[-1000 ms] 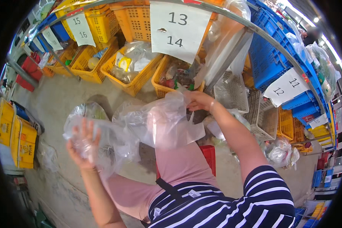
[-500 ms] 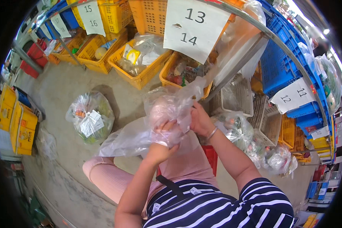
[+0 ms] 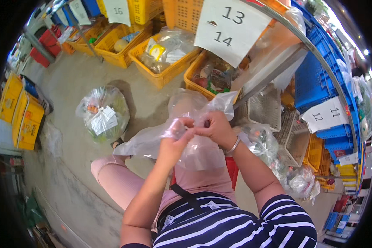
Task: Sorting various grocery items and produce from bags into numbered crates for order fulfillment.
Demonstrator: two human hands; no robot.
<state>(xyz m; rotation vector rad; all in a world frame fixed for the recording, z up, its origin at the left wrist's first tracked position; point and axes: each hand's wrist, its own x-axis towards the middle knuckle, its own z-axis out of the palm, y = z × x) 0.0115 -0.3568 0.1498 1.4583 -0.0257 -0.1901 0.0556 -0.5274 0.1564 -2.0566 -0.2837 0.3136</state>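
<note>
A large clear plastic bag [image 3: 202,156] lies spread over my lap, its loose sheet trailing left across my thigh. My left hand [image 3: 177,140] pinches the film near the middle. Close beside it, nearly touching, my right hand [image 3: 217,129] grips another part of the bag, with the fingers curled in. A silver bracelet circles my right wrist. The bag looks flat, and no contents show through it. On the floor to the left sits a filled clear bag [image 3: 120,103] of green and orange produce, with a white paper slip [image 3: 106,119] on it.
Yellow crates [image 3: 163,78] with bagged goods line the far side beneath a metal rail [image 3: 273,74]. Blue crates [image 3: 318,82] are stacked at the right, near pale crates [image 3: 295,142] and filled plastic bags [image 3: 262,144]. More yellow crates [image 3: 29,120] stand at far left.
My hands have come together higher on the bag, and the bunched film has opened out flatter over my lap. The view has shifted slightly.
</note>
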